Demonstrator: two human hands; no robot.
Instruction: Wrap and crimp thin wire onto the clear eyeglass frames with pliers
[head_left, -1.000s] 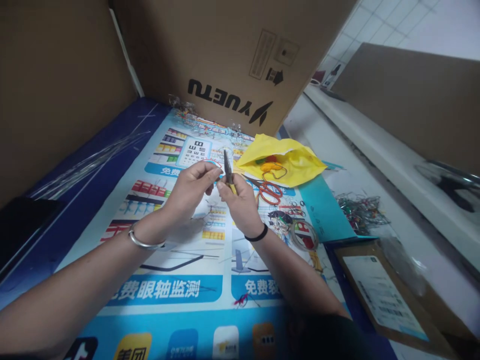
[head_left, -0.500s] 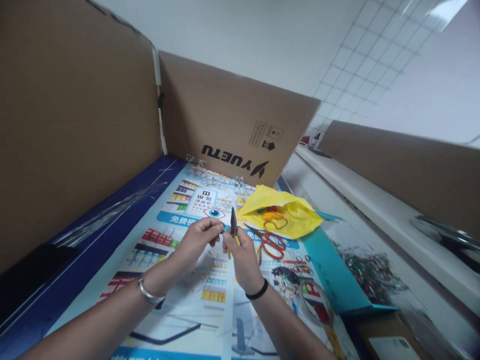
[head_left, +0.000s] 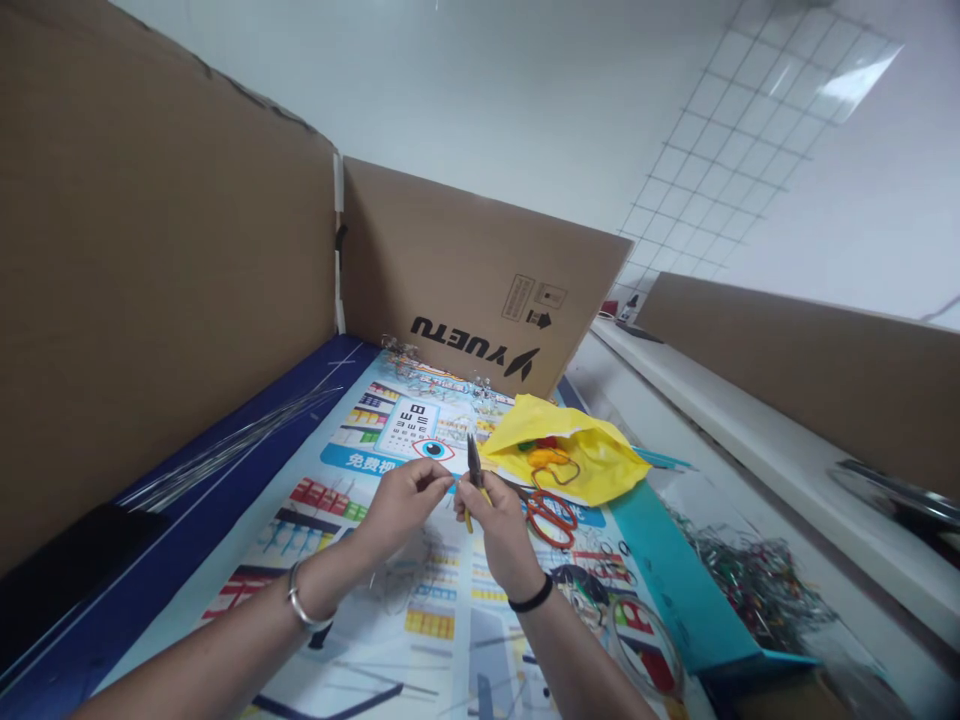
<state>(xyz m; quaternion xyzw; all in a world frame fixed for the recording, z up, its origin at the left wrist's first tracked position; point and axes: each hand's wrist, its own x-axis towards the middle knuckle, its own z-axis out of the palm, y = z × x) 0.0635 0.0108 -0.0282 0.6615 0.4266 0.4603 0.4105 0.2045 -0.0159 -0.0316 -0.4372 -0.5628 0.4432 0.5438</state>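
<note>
My right hand (head_left: 491,515) is wrapped round a pair of pliers (head_left: 474,462) with dark jaws pointing up and yellow handles. My left hand (head_left: 405,505) is pinched closed just to the left of it, its fingertips close to the right hand's fingers. Whatever lies in that pinch is too small to make out. Scissors with orange-red handles (head_left: 553,518) lie right of my right hand. Beyond them a yellow pouch (head_left: 600,465) lies with its mouth open, orange thread (head_left: 550,457) showing inside.
A printed poster (head_left: 360,590) covers the table. Thin wires (head_left: 240,445) lie along the left. Cardboard panels (head_left: 480,260) stand at the back and left. A teal box (head_left: 675,580) and a tangled heap of shiny wire pieces (head_left: 757,580) lie at right.
The camera view has tilted up slightly, so everything sits lower in the picture. Both hands keep nearly the same pose, pliers still in the right hand.
</note>
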